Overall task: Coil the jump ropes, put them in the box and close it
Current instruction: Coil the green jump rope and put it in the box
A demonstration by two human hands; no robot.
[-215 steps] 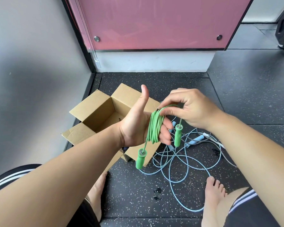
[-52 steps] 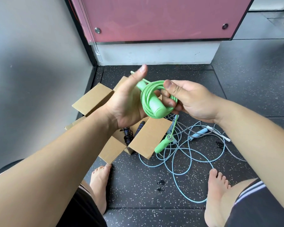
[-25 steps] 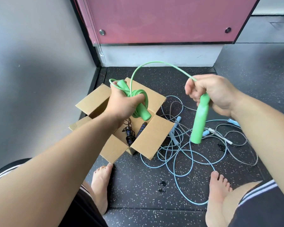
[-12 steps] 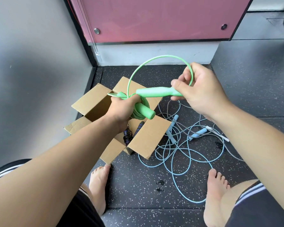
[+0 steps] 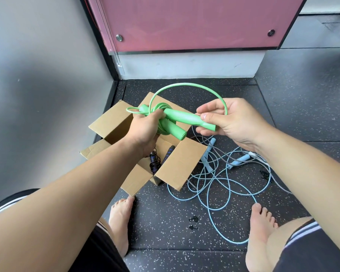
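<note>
Left hand (image 5: 143,130) fingers (image 5: 157,115) tight around green rope coil (image 5: 162,107) (its handle (image 5: 188,118) between right hand (image 5: 238,122) fingers)

box (image 5: 183,163) on floor (image 5: 165,222) | held rope (image 5: 185,117) above it | coiled rope (image 5: 154,163) inside, apparently | loose ropes (image 5: 207,163) right

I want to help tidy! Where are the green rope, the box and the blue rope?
green rope (image 5: 185,116): head view, on its upper handle.
box (image 5: 182,163): head view, on its right flap.
blue rope (image 5: 240,160): head view, on one handle.
</note>
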